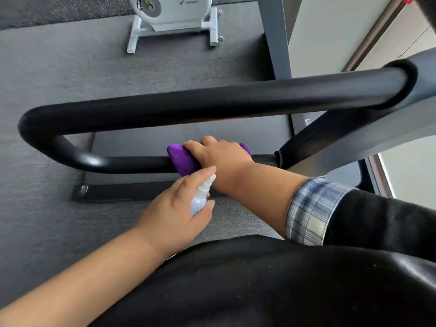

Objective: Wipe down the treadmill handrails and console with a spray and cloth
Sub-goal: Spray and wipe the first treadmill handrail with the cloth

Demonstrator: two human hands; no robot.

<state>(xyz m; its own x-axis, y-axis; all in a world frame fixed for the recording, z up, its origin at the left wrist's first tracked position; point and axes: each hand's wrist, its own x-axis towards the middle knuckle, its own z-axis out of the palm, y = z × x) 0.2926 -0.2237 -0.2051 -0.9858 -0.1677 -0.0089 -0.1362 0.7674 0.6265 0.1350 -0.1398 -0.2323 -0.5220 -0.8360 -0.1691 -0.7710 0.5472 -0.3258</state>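
Head view: right hand (220, 154) presses purple cloth (181, 159) on lower handrail (132, 164).

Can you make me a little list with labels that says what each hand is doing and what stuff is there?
left hand: holds a small pale blue spray bottle with a white nozzle, index finger on top
right hand: grips a purple cloth wrapped round the lower bar
being wiped: black looped treadmill handrail
sleeve: blue and white plaid cuff on the right arm
background: white exercise machine on the grey floor
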